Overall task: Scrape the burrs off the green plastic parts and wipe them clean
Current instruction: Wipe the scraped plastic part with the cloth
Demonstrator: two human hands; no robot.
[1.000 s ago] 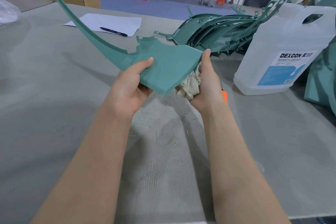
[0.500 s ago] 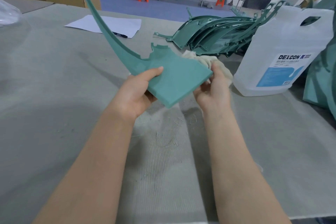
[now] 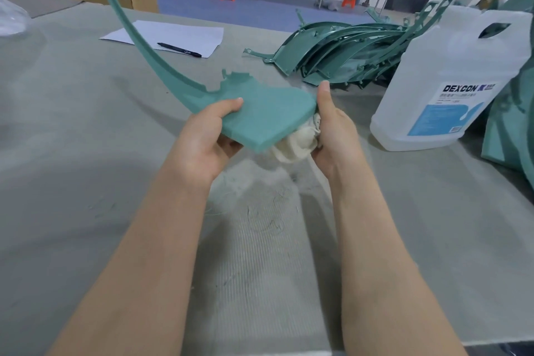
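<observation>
Green plastic part (image 3: 260, 115) gripped by both hands, cloth (image 3: 297, 141) beneath.

**Green part held over the bench, cloth beneath it**

The left hand (image 3: 206, 139) grips the near edge of a curved green plastic part (image 3: 260, 115), thumb on top. The right hand (image 3: 332, 130) holds a crumpled white cloth (image 3: 297, 141) against its underside. Far right on the grey felt-covered bench (image 3: 72, 153) lie stacked green plastic parts (image 3: 346, 49) beside a translucent white jug (image 3: 450, 78).
</observation>
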